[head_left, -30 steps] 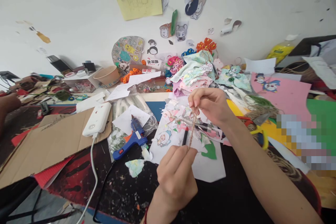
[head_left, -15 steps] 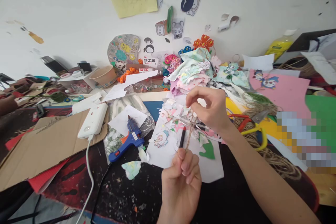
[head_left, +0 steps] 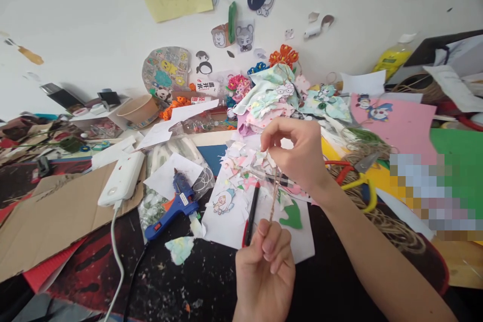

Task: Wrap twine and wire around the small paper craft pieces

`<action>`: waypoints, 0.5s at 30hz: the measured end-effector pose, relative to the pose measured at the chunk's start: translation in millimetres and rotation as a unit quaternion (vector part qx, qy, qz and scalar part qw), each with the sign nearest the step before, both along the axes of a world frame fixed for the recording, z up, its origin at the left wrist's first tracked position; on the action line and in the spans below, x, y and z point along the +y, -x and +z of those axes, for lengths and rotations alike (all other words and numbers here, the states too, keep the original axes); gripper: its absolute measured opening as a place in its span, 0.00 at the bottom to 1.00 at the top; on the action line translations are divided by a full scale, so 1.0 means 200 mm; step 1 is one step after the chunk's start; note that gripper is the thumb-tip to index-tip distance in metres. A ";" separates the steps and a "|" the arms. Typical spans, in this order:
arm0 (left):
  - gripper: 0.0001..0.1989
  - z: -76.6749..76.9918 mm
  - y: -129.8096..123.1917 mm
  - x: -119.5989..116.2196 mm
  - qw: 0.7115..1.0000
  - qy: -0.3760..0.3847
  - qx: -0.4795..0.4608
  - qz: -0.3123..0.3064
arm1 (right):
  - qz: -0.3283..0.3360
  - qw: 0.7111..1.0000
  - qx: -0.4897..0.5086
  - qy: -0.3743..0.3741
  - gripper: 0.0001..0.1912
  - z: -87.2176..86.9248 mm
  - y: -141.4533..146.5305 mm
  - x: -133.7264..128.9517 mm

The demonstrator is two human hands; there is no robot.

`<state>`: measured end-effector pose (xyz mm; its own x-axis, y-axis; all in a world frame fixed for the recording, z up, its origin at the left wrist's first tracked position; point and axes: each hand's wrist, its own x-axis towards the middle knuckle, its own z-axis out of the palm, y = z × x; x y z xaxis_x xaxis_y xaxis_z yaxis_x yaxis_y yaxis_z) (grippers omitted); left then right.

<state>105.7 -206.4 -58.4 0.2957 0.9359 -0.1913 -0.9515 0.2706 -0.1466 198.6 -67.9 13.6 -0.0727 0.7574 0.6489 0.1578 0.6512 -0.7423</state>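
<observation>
The 2 hands hold a short length of thin brown jute twine (head_left: pixel 274 192) taut above the paper-strewn table: the right hand (head_left: pixel 298 153) pinches its top, the left hand (head_left: pixel 267 261) its bottom. Loose pinching could let the twine slip and untwist.

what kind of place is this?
Most likely a home craft desk. A blue glue gun, scissors with red and yellow handles, and heaps of paper cutouts crowd the table, with cartoon stickers on the wall. Both hands hold a strand of twine.
</observation>
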 end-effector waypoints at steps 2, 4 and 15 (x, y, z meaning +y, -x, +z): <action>0.07 -0.01 -0.01 0.00 1.000 -0.006 0.009 0.001 | 0.007 1.000 0.001 0.002 0.15 0.00 0.00 0.00; 0.07 -0.01 -0.01 -0.01 0.999 -0.018 0.028 0.002 | 0.010 1.000 0.003 0.003 0.15 -0.01 0.00 0.00; 0.07 0.05 0.12 -0.04 0.512 -0.326 0.750 0.265 | 0.290 0.951 0.076 0.081 0.13 -0.01 -0.10 0.10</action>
